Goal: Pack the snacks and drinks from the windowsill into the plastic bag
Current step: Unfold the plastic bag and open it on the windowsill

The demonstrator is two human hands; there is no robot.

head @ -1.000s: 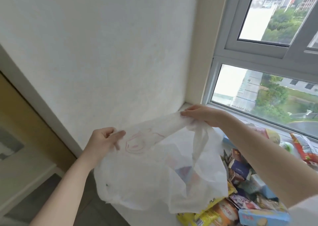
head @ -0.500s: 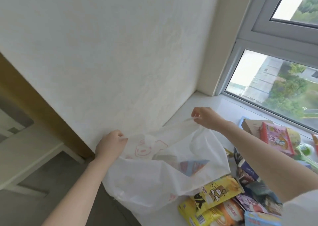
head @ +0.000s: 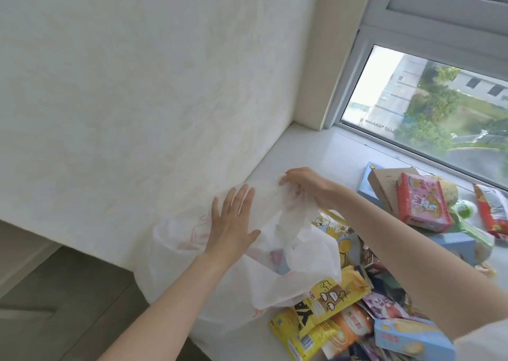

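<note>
White textured wall (head: 137, 86) meets a pale windowsill (head: 316, 151) under a grey-framed window (head: 412, 91), where the plastic bag (head: 209, 272) droops over the sill's corner, left hand (head: 233, 223) flat on it with fingers spread, right hand (head: 308, 187) pinching its bunched handle beside heaped snacks (head: 357, 314).

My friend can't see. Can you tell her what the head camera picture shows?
A person's right hand grips the top of a white plastic bag at a windowsill, while the left hand lies flat and open against it. Colourful snack packets and boxes lie piled on the sill beside the bag.
</note>
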